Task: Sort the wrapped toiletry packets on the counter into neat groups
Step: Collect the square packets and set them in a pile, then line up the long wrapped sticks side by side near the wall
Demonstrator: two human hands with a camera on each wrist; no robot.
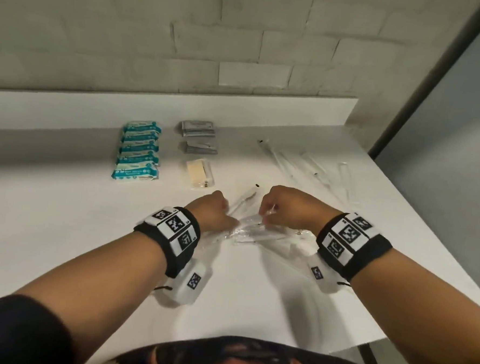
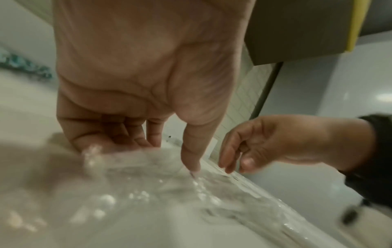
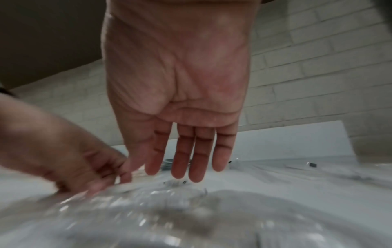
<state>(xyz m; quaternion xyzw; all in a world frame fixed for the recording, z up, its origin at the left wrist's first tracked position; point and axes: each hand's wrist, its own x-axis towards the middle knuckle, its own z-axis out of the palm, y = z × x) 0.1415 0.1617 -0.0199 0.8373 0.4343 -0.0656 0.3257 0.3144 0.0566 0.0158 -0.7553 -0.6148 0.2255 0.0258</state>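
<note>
A loose pile of clear-wrapped packets (image 1: 258, 235) lies mid-counter between my hands. My left hand (image 1: 229, 219) has its fingers curled onto the pile's left end, and its thumb (image 2: 192, 161) presses down on the crinkled wrap (image 2: 169, 193). My right hand (image 1: 266, 213) hovers at the pile's right side; its fingers (image 3: 197, 164) hang straight, tips just at the plastic (image 3: 169, 201). Teal packets (image 1: 137, 151) lie in a neat row at the back left, grey packets (image 1: 199, 137) beside them, and a beige item in clear wrap (image 1: 198, 173) in front of those.
More long clear-wrapped items (image 1: 307, 169) lie scattered at the back right of the white counter (image 1: 62, 213). A raised ledge (image 1: 266, 107) and brick wall run along the back. The counter's right edge (image 1: 439, 250) drops off to a grey floor.
</note>
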